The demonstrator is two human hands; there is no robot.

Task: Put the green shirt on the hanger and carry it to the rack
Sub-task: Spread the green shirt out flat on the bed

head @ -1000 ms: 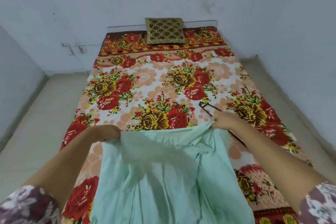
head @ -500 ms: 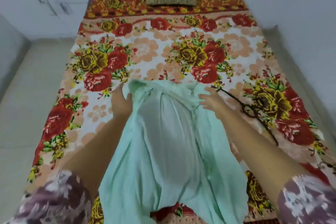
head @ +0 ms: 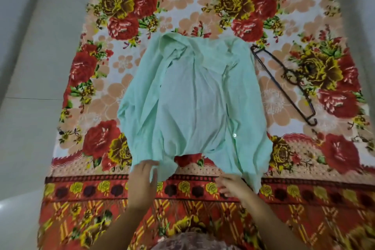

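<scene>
Step in hand, as judged: laying out the pale mint-green cotton shirt [head: 194,95] flat on the floral red-and-yellow bedspread [head: 284,6], collar away from the person, hem toward the near edge. Not yet hangered.

Left hand [head: 145,178]: fingers spread, open, resting on the left hem corner; no grip evident. Right hand [head: 230,186]: loosely open at the right hem corner, pinch cannot be told (motion blur).

Thin black wire hanger [head: 284,83] lies just beside the shirt toward the bed's right edge, untouched, well apart from both hands.

Next move likely calls for reaching for the hanger and feeding it into the collar.
</scene>
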